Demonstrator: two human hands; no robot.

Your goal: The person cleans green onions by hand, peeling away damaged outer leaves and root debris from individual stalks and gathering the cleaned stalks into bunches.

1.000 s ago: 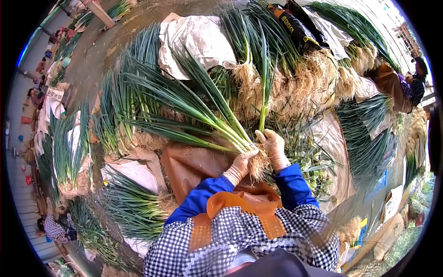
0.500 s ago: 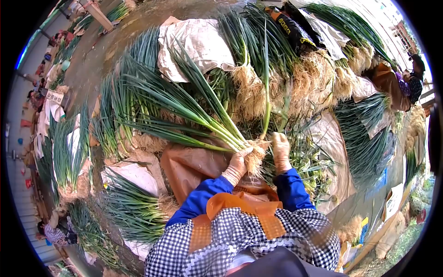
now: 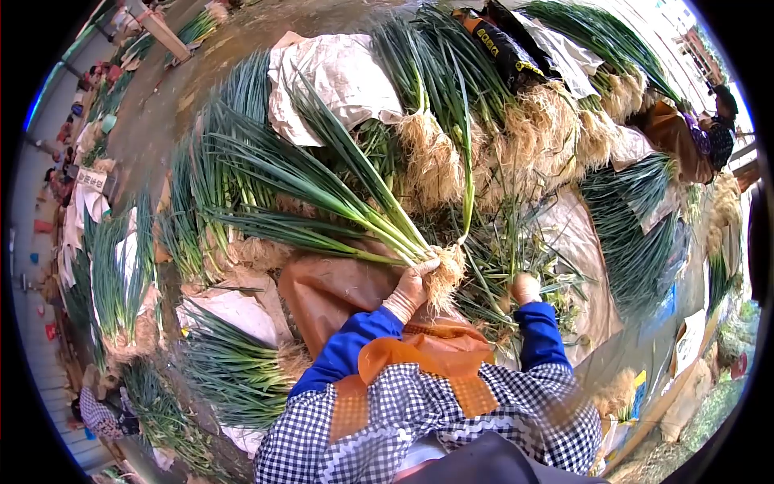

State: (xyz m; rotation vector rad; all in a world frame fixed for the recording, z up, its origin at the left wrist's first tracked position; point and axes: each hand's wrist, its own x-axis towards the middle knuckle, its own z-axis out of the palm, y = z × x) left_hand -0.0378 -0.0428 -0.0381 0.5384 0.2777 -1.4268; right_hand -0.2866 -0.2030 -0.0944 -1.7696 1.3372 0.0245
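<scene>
My left hand (image 3: 411,289) is closed around the white lower stalks of a bunch of scallions (image 3: 379,218), just by their pale, tangled roots (image 3: 445,278). Their long green leaves fan out to the upper left. One separate scallion (image 3: 468,194) rises from beside the roots, its base touching them. Off to the right, my right hand (image 3: 526,288) looks closed over a heap of loose leaves and stripped bits (image 3: 556,278). Its fingers are mostly hidden, and what they hold cannot be made out. A brown apron or sheet (image 3: 326,286) covers my lap.
Bundled scallions with bushy roots (image 3: 431,157) line the far side, partly under a white sack (image 3: 334,85) and a black bag (image 3: 504,48). Another bundle (image 3: 234,363) lies at my left. A person (image 3: 717,133) sits at the far right; others are along the left.
My right hand has moved from beside the roots, right and downward, to the loose leaves. My left hand keeps its hold on the scallions, almost still.
</scene>
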